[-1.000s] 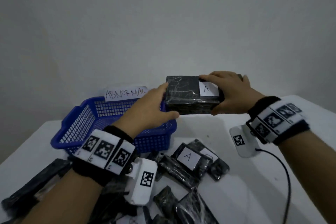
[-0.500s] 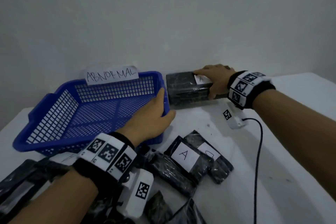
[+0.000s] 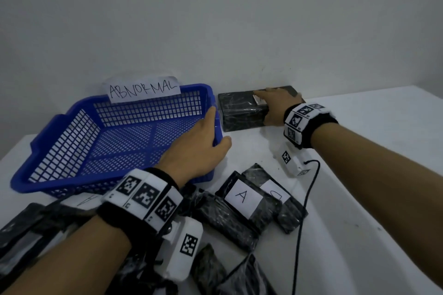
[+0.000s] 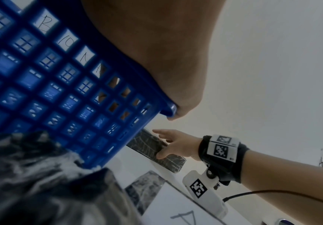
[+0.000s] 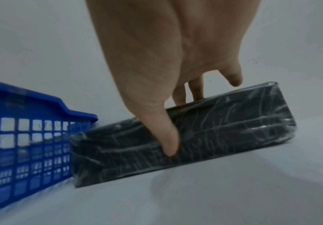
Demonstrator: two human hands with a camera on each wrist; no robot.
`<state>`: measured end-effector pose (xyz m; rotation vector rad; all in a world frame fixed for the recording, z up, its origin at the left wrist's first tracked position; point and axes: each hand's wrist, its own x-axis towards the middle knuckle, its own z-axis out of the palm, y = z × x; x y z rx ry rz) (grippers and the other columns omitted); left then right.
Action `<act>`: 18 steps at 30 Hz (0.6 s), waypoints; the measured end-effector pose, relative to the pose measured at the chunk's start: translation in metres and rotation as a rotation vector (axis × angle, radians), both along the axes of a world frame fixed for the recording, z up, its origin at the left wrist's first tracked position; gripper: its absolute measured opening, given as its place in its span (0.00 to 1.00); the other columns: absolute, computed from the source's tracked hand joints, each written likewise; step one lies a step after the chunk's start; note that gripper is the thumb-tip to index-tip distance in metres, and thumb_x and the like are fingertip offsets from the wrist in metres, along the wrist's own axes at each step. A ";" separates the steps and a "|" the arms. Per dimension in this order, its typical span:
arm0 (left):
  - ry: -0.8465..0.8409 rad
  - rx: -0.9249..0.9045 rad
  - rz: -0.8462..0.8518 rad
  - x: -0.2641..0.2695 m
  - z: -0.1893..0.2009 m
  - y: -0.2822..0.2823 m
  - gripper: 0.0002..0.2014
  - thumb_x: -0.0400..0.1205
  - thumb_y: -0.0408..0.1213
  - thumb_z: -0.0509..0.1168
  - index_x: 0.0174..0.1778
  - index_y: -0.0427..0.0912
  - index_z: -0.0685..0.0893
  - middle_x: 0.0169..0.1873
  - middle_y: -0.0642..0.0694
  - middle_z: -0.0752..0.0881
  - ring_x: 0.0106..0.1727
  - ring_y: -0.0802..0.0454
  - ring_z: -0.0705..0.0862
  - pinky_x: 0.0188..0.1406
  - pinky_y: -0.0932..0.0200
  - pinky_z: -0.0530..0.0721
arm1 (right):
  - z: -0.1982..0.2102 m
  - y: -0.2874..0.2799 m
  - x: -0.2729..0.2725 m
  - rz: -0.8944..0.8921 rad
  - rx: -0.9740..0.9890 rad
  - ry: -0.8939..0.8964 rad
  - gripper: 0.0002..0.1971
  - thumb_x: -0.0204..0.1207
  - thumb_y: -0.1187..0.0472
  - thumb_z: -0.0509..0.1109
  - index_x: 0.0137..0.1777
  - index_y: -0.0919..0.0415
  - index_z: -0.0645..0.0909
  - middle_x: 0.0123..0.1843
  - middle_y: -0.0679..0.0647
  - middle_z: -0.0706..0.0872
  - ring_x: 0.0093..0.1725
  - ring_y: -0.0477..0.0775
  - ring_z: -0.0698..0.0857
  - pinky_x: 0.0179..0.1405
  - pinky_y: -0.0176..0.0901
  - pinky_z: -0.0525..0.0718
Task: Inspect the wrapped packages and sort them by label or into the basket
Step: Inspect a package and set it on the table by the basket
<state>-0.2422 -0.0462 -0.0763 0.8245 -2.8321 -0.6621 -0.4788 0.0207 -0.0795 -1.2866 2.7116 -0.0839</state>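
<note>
One wrapped package is being set down on the white table, just to the right of the blue basket and close to the wall. It looks like the put-down step for a package marked for a letter pile, not for the basket. The right hand is curled over the package, with the thumb pressed on the near side and the other fingers over the far top edge. Whether the package lies flat yet cannot be told; in the right wrist view one end seems a little lifted. The left hand is laid on the right rim of the basket, with straight fingers inside and the thumb outside, so the basket is held still.

Next, the package should be let go, and another one should be picked from the heap in front of the basket and looked over.

The package is a dark block wrapped in shiny, crinkly clear film. A white label on top is mostly hidden by the fingers. Nothing is seen inside the basket, and a paper sign saying ABNORMAL is stuck on its back wall. In the heap, a package with a white label A is seen.
</note>
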 end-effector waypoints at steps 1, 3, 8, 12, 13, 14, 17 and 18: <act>0.001 -0.007 0.000 0.001 0.000 0.001 0.39 0.88 0.54 0.56 0.88 0.49 0.41 0.82 0.42 0.68 0.71 0.44 0.77 0.72 0.43 0.77 | 0.003 0.002 0.005 0.000 -0.042 -0.012 0.42 0.74 0.55 0.76 0.86 0.39 0.60 0.84 0.51 0.69 0.83 0.62 0.66 0.79 0.80 0.60; 0.010 -0.007 0.001 0.002 0.003 0.002 0.39 0.87 0.56 0.57 0.88 0.50 0.43 0.77 0.42 0.73 0.67 0.44 0.79 0.68 0.43 0.79 | 0.014 0.007 0.019 0.010 -0.104 -0.028 0.37 0.75 0.49 0.75 0.84 0.42 0.65 0.81 0.53 0.73 0.80 0.63 0.71 0.79 0.73 0.67; 0.092 -0.052 0.032 0.006 0.011 0.004 0.33 0.87 0.59 0.56 0.85 0.46 0.59 0.78 0.43 0.73 0.72 0.43 0.77 0.70 0.40 0.78 | 0.050 0.031 0.065 0.120 -0.244 -0.061 0.26 0.82 0.45 0.70 0.77 0.51 0.75 0.76 0.53 0.80 0.74 0.59 0.78 0.73 0.57 0.77; 0.247 -0.106 0.046 0.021 0.025 0.012 0.21 0.88 0.51 0.59 0.74 0.45 0.73 0.62 0.47 0.80 0.56 0.46 0.81 0.59 0.45 0.82 | 0.072 0.063 0.112 0.203 -0.223 -0.099 0.24 0.83 0.42 0.67 0.74 0.53 0.78 0.72 0.52 0.84 0.67 0.56 0.82 0.64 0.49 0.80; 0.279 -0.115 0.046 0.026 0.029 0.015 0.19 0.88 0.49 0.60 0.73 0.45 0.75 0.60 0.47 0.80 0.55 0.47 0.80 0.58 0.46 0.81 | 0.077 0.073 0.124 0.230 -0.198 -0.103 0.23 0.83 0.41 0.67 0.72 0.53 0.80 0.69 0.51 0.85 0.64 0.54 0.83 0.61 0.48 0.80; 0.309 -0.116 0.044 0.032 0.033 0.019 0.18 0.88 0.48 0.60 0.72 0.45 0.76 0.60 0.48 0.80 0.54 0.49 0.79 0.57 0.48 0.81 | 0.079 0.083 0.137 0.263 -0.161 -0.106 0.21 0.83 0.40 0.67 0.68 0.52 0.82 0.66 0.50 0.86 0.60 0.52 0.84 0.58 0.46 0.80; 0.372 -0.113 0.024 0.055 0.041 0.035 0.15 0.88 0.46 0.60 0.69 0.45 0.78 0.58 0.49 0.82 0.51 0.53 0.79 0.55 0.51 0.81 | 0.079 0.116 0.183 0.357 0.043 -0.189 0.18 0.80 0.37 0.68 0.60 0.48 0.83 0.55 0.43 0.88 0.47 0.44 0.85 0.50 0.43 0.81; 0.392 -0.112 0.019 0.062 0.042 0.040 0.14 0.88 0.45 0.60 0.68 0.45 0.79 0.58 0.50 0.82 0.50 0.53 0.79 0.54 0.50 0.81 | 0.075 0.125 0.196 0.378 0.124 -0.214 0.19 0.78 0.34 0.69 0.59 0.47 0.83 0.53 0.43 0.89 0.45 0.44 0.86 0.49 0.42 0.83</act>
